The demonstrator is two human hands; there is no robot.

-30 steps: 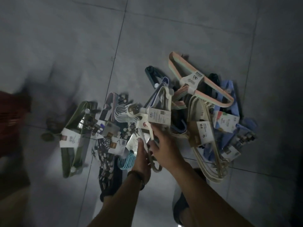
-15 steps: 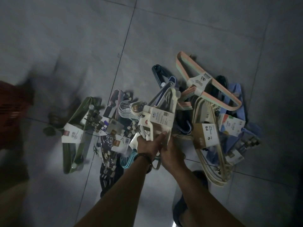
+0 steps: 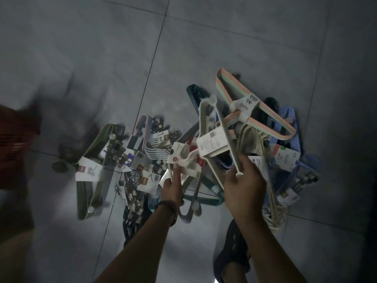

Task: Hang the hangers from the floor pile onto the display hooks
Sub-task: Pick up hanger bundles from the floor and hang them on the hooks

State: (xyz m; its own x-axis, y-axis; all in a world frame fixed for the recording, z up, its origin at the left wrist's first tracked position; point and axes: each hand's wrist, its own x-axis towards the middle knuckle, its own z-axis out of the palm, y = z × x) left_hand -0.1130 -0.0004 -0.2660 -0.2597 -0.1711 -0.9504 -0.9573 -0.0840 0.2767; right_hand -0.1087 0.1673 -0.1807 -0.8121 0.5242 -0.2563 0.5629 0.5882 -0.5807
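Note:
A pile of packaged hangers lies on the grey tiled floor: a green set [image 3: 91,170], a pink-and-mint set [image 3: 255,107], a cream set [image 3: 271,193], and dark clip hangers [image 3: 132,197]. My right hand [image 3: 242,186] grips the lower arm of a white hanger bundle [image 3: 214,139] with a paper label, lifted above the pile. My left hand [image 3: 173,184] holds another white labelled hanger pack [image 3: 183,158] with a red sticker, thumb along its card. No display hooks are in view.
A red crate [image 3: 14,144] stands at the left edge. My dark shoe [image 3: 232,256] is on the floor below the right hand. A blue set of hangers [image 3: 289,119] lies at the pile's right side. Bare tiles stretch beyond the pile.
My hands have drawn apart, each with its own white hanger bundle. The right one has lifted its bundle up and to the right, off the pile.

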